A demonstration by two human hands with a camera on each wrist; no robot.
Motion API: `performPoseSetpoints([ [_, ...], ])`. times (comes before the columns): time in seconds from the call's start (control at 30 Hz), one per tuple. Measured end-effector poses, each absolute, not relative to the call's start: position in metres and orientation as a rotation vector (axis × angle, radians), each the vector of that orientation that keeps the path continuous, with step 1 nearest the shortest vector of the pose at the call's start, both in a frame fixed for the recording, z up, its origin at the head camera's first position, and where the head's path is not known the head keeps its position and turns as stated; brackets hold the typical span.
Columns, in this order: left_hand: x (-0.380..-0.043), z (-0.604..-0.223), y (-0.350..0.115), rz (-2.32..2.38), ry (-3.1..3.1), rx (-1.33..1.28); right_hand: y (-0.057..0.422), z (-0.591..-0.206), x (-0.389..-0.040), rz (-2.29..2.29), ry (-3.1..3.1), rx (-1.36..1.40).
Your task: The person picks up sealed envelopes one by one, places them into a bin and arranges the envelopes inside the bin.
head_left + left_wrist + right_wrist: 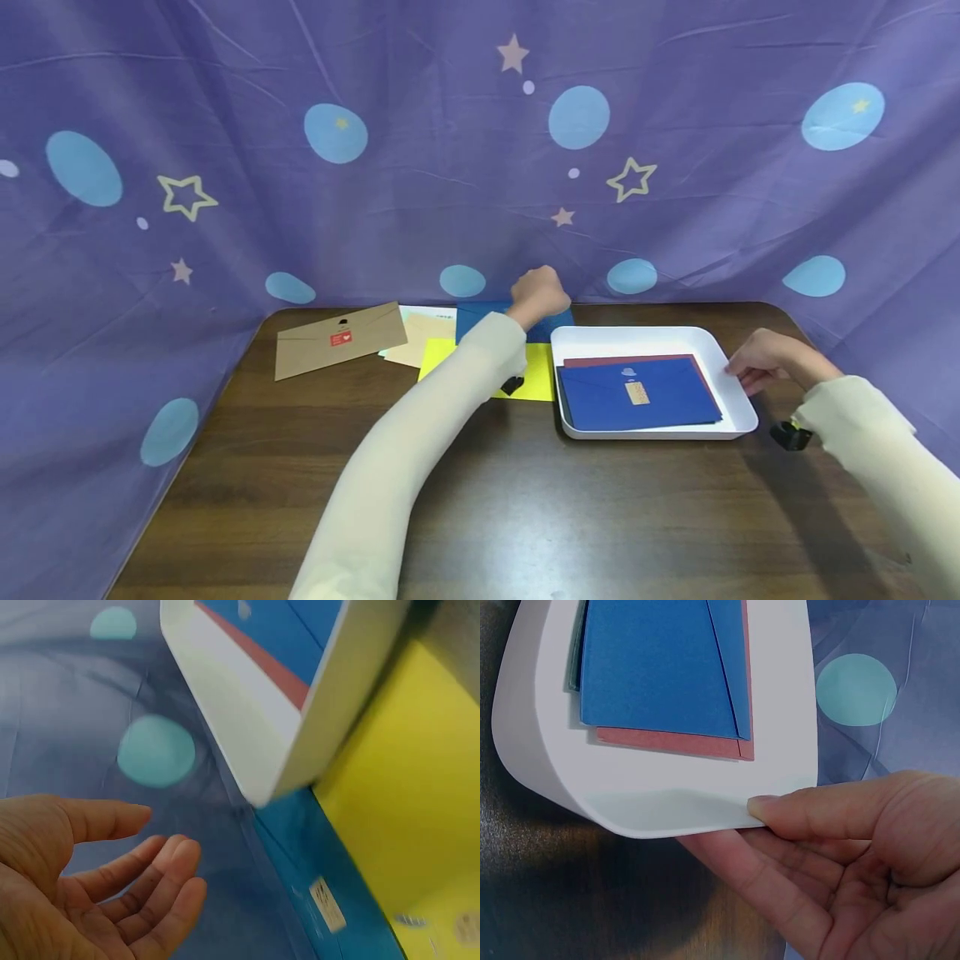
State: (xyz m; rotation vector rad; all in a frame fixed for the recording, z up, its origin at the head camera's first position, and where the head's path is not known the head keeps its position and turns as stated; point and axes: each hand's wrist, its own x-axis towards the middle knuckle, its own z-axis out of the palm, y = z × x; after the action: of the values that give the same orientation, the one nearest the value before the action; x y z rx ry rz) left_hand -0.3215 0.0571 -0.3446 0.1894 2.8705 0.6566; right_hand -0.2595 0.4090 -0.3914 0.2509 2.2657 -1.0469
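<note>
A white tray (637, 337) sits on the right half of the table and holds a dark blue envelope (607, 408) with a small label, lying over a red envelope (667, 742). My right hand (765, 362) pinches the tray's right rim between thumb and fingers. Over the back edge of the table, left of the tray, hovers my left hand (538, 293); the left wrist view shows its loosely bent fingers (169, 881) holding nothing. Nearest to it is another blue envelope (304, 870), partly hidden by the arm in the head view. A yellow envelope (536, 375) lies in front of that one.
To the left lie a brown envelope (367, 333) with a red sticker and a cream envelope (420, 337) over paler paper. A purple patterned curtain (480, 150) hangs behind the wooden table (525, 517). The left sleeve (397, 450) crosses above the table.
</note>
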Motion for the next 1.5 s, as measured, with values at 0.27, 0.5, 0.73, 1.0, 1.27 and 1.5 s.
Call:
performPoseSetpoints([
  [0.27,-0.334,-0.343,0.017,0.703,2.852,0.026,0.412,-0.39,-0.256,-1.033,2.272,0.255],
  [0.5,-0.34,-0.348,-0.014,0.812,2.734,-0.129,0.413,-0.389,-0.254,-1.037,2.267,0.254],
  [0.73,-0.338,-0.348,-0.029,0.75,2.768,-0.268,0.413,-0.389,-0.255,-1.035,2.269,0.254],
  [1.0,-0.343,-0.354,-0.041,0.65,2.762,-0.395,0.41,-0.39,-0.257,-1.019,2.279,0.259],
  [1.27,-0.352,-0.363,-0.054,0.639,2.709,-0.429,0.408,-0.391,-0.257,-1.024,2.28,0.26],
  [1.5,-0.356,-0.37,-0.058,0.593,2.694,-0.446,0.405,-0.389,-0.256,-1.011,2.293,0.256],
])
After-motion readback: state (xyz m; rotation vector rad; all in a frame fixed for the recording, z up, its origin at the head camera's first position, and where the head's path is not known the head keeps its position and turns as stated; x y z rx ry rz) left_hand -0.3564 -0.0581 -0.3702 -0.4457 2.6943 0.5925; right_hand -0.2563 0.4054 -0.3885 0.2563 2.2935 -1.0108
